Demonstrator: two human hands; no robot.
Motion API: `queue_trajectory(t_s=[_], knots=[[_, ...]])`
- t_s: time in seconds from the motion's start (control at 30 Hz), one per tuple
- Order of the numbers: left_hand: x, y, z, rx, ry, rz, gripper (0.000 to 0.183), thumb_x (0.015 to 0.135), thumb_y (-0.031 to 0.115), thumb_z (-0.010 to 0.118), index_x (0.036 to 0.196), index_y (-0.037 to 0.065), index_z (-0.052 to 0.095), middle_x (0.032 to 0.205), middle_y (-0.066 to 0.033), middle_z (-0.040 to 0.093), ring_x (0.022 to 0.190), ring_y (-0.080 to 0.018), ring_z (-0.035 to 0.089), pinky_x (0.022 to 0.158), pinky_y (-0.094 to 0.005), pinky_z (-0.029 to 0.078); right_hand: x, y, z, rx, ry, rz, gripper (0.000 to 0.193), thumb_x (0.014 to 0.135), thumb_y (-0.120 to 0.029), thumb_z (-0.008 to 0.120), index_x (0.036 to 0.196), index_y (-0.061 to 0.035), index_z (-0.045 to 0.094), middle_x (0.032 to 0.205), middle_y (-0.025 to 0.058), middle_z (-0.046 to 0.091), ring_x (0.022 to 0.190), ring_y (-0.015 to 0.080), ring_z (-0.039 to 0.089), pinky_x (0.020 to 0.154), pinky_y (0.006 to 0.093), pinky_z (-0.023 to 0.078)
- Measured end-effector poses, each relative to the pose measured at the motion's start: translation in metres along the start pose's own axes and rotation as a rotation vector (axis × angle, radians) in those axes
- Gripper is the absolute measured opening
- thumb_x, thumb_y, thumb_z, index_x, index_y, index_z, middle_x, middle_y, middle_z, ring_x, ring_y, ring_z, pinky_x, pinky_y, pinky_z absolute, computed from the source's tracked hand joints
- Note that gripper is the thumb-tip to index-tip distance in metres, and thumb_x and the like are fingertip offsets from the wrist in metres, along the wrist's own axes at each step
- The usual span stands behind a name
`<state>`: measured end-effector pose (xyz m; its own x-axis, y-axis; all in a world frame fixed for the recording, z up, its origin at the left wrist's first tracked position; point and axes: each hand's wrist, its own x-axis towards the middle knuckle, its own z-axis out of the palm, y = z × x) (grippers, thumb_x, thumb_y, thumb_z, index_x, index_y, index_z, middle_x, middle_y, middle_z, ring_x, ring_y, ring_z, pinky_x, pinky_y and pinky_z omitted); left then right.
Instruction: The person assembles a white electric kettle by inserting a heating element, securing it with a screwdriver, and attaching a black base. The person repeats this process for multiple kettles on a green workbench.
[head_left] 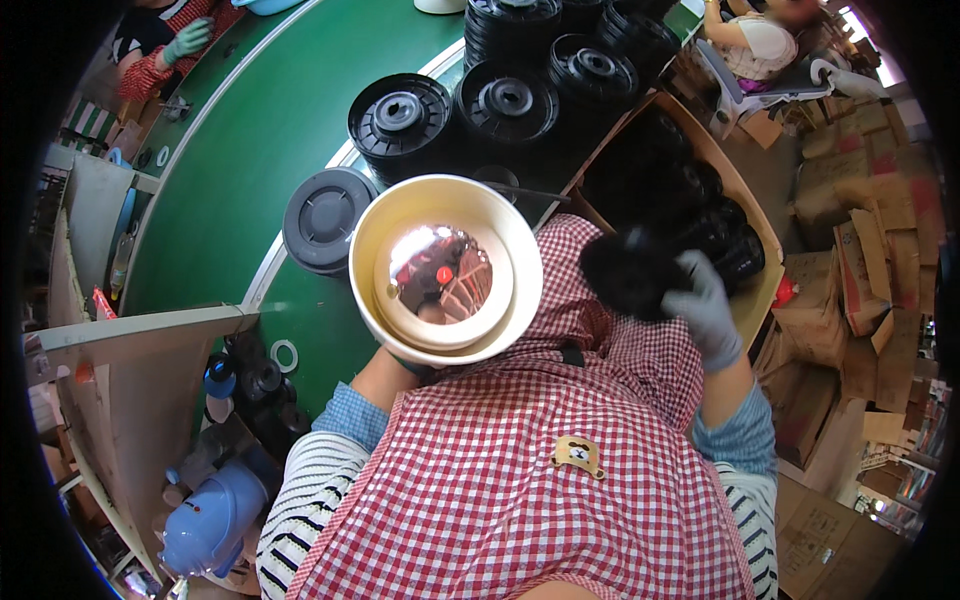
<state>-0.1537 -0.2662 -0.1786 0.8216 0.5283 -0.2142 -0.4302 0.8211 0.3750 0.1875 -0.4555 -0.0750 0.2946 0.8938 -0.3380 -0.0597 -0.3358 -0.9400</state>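
A cream, pot-shaped housing (447, 350) is tilted with its wide mouth toward me, over the table edge and my lap. Inside it is a shiny copper-coloured round plate (470, 285) with a red dot at its centre. My left hand (414, 366) supports the housing from beneath, its fingers hidden behind the wall. To the right, my right hand (708, 310) in a grey glove grips a black round part (632, 275), blurred by motion. It is in front of an open cardboard box (757, 200) with several black parts inside.
Stacks of black ribbed discs (400, 115) stand on the green table (250, 130) ahead, beside a flat black lid (330, 220). At left are a grey partition (150, 335) and a blue jug (215, 520). Cardboard cartons (850, 270) are piled at right. Other people sit beyond.
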Motion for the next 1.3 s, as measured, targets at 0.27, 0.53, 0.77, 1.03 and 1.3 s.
queue_trajectory(t_s=[0.27,0.53,0.77,1.03,1.3], knots=[[0.008,0.000,0.018,0.040,-0.065,-0.089,0.058,0.105,0.033,0.055,0.156,0.010,0.038,0.150,-0.0153,0.052,0.135,-0.0261,0.054,0.112,-0.0436,0.047,-0.050,-0.015,0.057,-0.168,-0.546,0.127,0.068,0.067,-0.034,0.085,0.127,-0.0069,0.069,0.134,0.0173,0.061,0.125,0.0326,0.059,0.108,0.0464,0.047],[0.013,-0.011,0.039,0.027,-0.124,-0.178,0.059,0.105,0.033,0.055,0.156,0.010,0.037,0.150,-0.0156,0.052,0.135,-0.0262,0.054,0.112,-0.0438,0.047,-0.038,0.012,0.070,-0.066,-0.690,0.321,0.128,0.067,-0.058,0.084,0.160,0.0008,0.020,0.162,0.0273,0.023,0.154,0.0426,0.016,0.125,0.0518,0.021],[0.007,-0.013,0.048,0.032,-0.130,-0.213,0.059,0.105,0.033,0.055,0.156,0.010,0.037,0.150,-0.0159,0.052,0.135,-0.0263,0.054,0.112,-0.0440,0.048,-0.041,0.038,0.047,0.171,-0.616,0.126,0.128,0.063,-0.071,0.080,0.161,-0.0080,0.027,0.160,0.0251,0.032,0.149,0.0407,0.031,0.123,0.0507,0.025],[0.012,-0.020,0.053,0.035,-0.139,-0.269,0.060,0.105,0.033,0.056,0.157,0.010,0.037,0.150,-0.0162,0.051,0.135,-0.0263,0.054,0.111,-0.0443,0.048,-0.056,-0.036,0.055,0.198,-0.081,-0.694,0.113,0.075,-0.070,0.076,0.157,-0.0036,0.036,0.159,0.0206,0.037,0.147,0.0353,0.038,0.121,0.0460,0.032],[0.009,-0.027,0.054,0.013,-0.148,-0.296,0.060,0.105,0.033,0.056,0.157,0.010,0.036,0.151,-0.0165,0.051,0.135,-0.0264,0.054,0.111,-0.0445,0.049,-0.017,-0.045,0.083,-0.305,-0.119,-0.961,0.111,0.071,-0.067,0.079,0.154,-0.0038,0.041,0.161,0.0252,0.032,0.150,0.0435,0.030,0.121,0.0558,0.027]])
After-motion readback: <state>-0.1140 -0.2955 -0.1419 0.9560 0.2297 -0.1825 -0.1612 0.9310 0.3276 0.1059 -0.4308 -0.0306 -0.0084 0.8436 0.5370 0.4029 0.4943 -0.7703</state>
